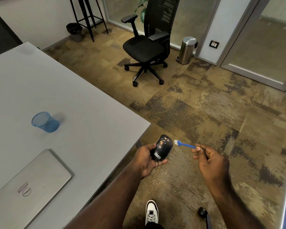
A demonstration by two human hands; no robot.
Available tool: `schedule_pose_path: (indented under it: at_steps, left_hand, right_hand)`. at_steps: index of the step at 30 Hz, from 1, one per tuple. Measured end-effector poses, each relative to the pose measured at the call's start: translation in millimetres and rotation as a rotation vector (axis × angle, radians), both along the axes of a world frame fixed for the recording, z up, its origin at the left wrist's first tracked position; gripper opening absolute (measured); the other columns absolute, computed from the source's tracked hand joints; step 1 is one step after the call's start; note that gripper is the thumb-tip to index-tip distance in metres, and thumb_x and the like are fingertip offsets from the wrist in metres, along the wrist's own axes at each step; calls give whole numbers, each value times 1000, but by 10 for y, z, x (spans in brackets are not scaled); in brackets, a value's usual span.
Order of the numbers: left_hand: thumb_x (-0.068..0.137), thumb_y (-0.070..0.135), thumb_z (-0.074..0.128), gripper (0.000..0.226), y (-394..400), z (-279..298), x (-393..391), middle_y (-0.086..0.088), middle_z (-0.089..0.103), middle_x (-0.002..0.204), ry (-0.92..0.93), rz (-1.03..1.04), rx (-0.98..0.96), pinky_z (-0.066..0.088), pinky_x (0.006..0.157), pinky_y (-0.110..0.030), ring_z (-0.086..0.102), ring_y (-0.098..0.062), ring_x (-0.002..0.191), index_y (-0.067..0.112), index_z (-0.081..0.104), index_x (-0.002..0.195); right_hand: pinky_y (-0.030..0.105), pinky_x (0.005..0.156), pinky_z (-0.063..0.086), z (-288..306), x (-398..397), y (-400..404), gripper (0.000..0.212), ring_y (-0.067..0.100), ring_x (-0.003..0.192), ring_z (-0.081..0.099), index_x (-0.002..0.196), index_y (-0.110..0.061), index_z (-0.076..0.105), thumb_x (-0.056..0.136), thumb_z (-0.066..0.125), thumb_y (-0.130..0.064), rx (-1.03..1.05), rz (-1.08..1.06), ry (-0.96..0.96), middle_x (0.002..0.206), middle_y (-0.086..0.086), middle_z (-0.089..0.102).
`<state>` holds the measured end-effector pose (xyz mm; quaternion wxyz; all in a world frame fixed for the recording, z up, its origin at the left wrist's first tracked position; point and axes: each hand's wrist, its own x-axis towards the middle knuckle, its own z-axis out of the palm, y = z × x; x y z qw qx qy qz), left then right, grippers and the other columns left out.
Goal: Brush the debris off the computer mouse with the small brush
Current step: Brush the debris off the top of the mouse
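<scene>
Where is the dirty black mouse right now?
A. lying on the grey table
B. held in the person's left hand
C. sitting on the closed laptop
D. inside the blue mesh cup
B: the mouse, speckled with crumbs, sits in the left hand out over the carpet beside the table, while the right hand holds the small brush next to it.

Black mouse (163, 148) speckled orange; blue brush (185, 144).
</scene>
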<state>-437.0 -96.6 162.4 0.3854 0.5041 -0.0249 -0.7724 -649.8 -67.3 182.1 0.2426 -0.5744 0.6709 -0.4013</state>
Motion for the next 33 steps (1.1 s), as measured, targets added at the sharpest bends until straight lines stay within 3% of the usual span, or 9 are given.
schedule_pose_path:
  at_steps: [8, 12, 15, 24, 27, 31, 33]
  left_hand:
    - [97, 18, 42, 28, 8, 9, -1, -19, 63, 114, 14, 1, 0, 58, 69, -45, 67, -31, 95, 5, 58, 115]
    - [97, 18, 41, 27, 18, 25, -2, -19, 64, 112, 12, -10, -13, 58, 69, -44, 67, -31, 94, 5, 59, 113]
    - [98, 17, 40, 26, 16, 35, -8, -18, 64, 110, 10, -12, -16, 57, 70, -45, 66, -31, 93, 5, 60, 111]
    - [97, 16, 40, 28, 12, 51, -10, -19, 63, 115, -4, -12, -16, 56, 73, -47, 65, -32, 97, 5, 59, 115]
    - [97, 17, 40, 28, 3, 39, -6, -17, 64, 111, -16, -17, -16, 57, 71, -45, 66, -30, 93, 5, 59, 114]
    - [97, 17, 41, 30, 3, 37, 3, -18, 63, 112, -25, -16, -20, 57, 70, -44, 66, -29, 92, 4, 58, 118]
    - [96, 17, 42, 29, 12, 32, 11, -20, 61, 115, -37, -12, -22, 57, 70, -44, 65, -31, 94, 4, 58, 117]
  right_hand:
    - [12, 59, 53, 0, 35, 30, 19, -1, 70, 71, 101, -22, 72, 93, 61, -9, -3, 66, -61, 76, -17, 74]
    - [10, 59, 51, 1, -51, -24, 19, -4, 73, 70, 105, -19, 73, 93, 59, -19, 0, -32, -55, 75, -16, 73]
    - [11, 59, 52, 39, -2, -21, 19, -2, 73, 71, 105, -23, 72, 93, 58, -24, -34, 33, -91, 80, -15, 75]
    - [2, 58, 46, 30, -41, -85, 21, -12, 76, 67, 108, -19, 72, 93, 58, -23, -17, -15, 25, 77, -16, 72]
    - [6, 61, 50, 71, 3, -62, 20, -7, 78, 69, 109, -21, 73, 93, 61, -18, -53, 67, 27, 81, -15, 73]
    - [18, 58, 55, 81, 25, -24, 21, 2, 70, 69, 105, -16, 76, 89, 67, -7, -90, 147, 185, 83, -7, 76]
    - [16, 59, 51, 81, -6, -23, 20, 7, 68, 69, 102, -16, 76, 88, 68, -5, -94, 123, 213, 82, -4, 76]
